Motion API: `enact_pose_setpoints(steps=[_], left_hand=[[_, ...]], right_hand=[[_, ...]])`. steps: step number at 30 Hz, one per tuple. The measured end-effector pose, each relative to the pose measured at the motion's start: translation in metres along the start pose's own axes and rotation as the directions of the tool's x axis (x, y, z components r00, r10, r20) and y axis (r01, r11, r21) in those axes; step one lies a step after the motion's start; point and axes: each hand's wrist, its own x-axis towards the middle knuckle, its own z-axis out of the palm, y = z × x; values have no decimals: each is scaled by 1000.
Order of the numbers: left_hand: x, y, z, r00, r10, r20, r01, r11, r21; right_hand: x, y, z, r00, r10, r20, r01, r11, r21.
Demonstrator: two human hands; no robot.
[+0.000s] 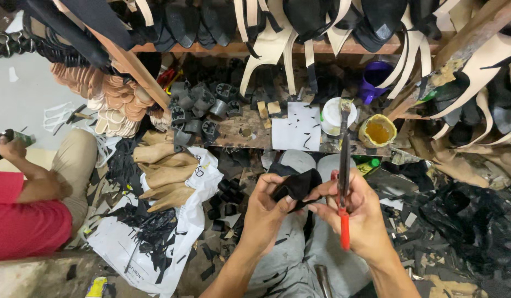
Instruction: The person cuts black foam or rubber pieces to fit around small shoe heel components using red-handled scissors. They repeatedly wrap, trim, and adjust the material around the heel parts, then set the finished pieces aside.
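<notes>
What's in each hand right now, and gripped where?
Both hands pinch a black piece of material: left hand at its lower left edge, right hand at its right edge. The right hand also holds a red-handled tool by its handle.

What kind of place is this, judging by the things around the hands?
Most likely a small shoemaking workshop: wooden shoe lasts lie in a pile, black heel blocks are heaped on the bench, and cut shoe uppers hang from the rack above.

black piece (297,186) folding away behind left hand (265,212), pliers (343,182) lower jaw hiding behind right hand (361,215), co-worker (32,209) running off left edge, tool (322,280) cutting off at bottom
</notes>
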Motion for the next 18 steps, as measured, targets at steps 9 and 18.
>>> enact_pose_setpoints(steps=[9, 18], left_hand=[[-5, -8, 10, 991, -128, -24, 128, 992, -9], [7, -6, 18, 968, 233, -88, -238, 970, -52]], right_hand=[[0, 3, -6, 983, -37, 180, 29, 999, 44], [-14, 3, -11, 971, 85, -224, -97, 994, -43]])
